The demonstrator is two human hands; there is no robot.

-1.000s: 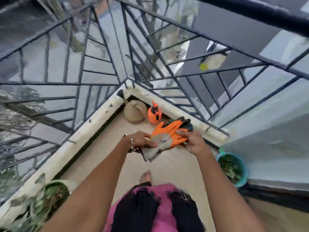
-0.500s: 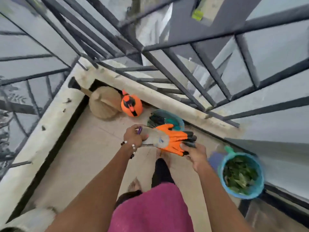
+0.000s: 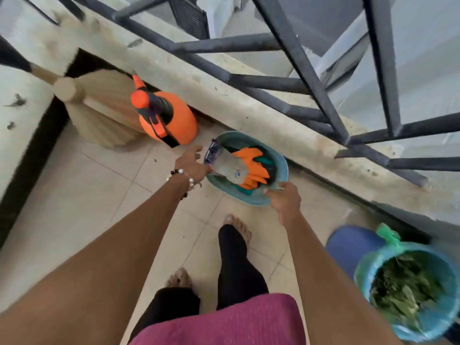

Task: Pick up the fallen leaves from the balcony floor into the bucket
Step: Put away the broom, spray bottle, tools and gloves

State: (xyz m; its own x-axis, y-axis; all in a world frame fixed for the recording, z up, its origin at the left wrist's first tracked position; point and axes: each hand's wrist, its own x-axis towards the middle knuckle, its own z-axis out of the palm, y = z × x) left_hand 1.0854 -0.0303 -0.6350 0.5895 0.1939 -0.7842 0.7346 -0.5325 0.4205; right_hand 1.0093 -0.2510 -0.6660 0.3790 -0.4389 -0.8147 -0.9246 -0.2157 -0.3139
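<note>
Nearest, right of the right hand [image 3: 286,202], the bucket [image 3: 445,317] stands full of leaves [image 3: 403,290], so gathering looks finished. That hand pinches the basket [image 3: 249,199] rim; the left hand [image 3: 193,165] holds the gloves [image 3: 245,170] over it. Letting go seems next. Beyond lie tiled floor [image 3: 87,195], sprayer [image 3: 166,118], broom [image 3: 99,105], ledge and railing [image 3: 298,58].
</note>
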